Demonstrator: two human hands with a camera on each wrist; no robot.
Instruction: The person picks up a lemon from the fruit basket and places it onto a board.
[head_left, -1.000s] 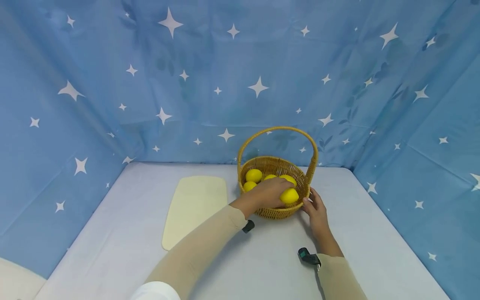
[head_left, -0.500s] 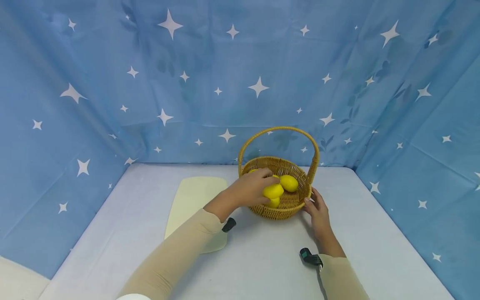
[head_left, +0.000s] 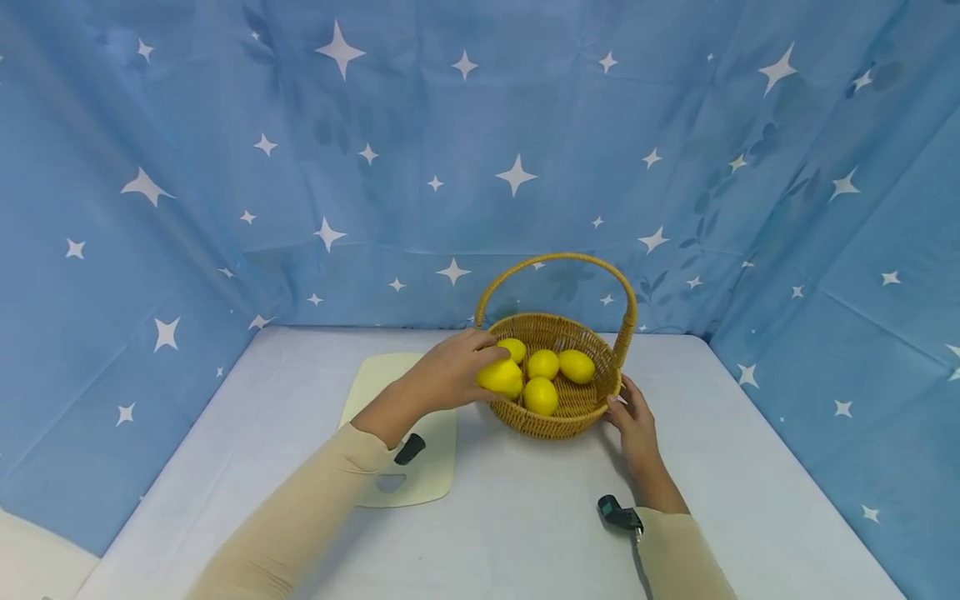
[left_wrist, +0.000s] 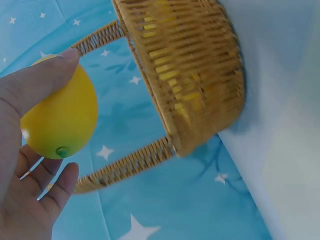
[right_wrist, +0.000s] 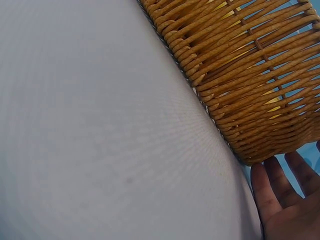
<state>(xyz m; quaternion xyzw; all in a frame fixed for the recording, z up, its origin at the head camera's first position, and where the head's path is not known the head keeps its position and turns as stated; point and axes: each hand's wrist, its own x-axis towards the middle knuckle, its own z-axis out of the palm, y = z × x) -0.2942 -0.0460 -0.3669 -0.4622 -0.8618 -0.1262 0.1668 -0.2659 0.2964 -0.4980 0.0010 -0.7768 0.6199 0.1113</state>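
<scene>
My left hand point(head_left: 453, 371) pinches a yellow lemon point(head_left: 500, 379) between thumb and fingers, over the left rim of the wicker basket point(head_left: 551, 427). In the left wrist view the lemon point(left_wrist: 70, 115) shows its green stem end, with the thumb across its top and the fingers beneath. Several more lemons lie inside the basket, one of them a lemon point(head_left: 577, 367) toward the right. Against the basket's right side rests my right hand point(head_left: 637, 429), its fingers point(right_wrist: 285, 182) extended and touching the woven wall.
A cream-coloured cutting board point(head_left: 431, 458) lies left of the basket, partly under my left forearm. The basket's tall arched handle point(head_left: 566, 257) rises above it. Blue star-patterned curtain point(head_left: 390, 208) encloses the white table point(head_left: 517, 533). Dark wrist devices sit at both cuffs.
My left hand, deep in the basket a second ago, has moved left to the rim with a lemon in its grip. More lemons are now uncovered. The right hand stays put.
</scene>
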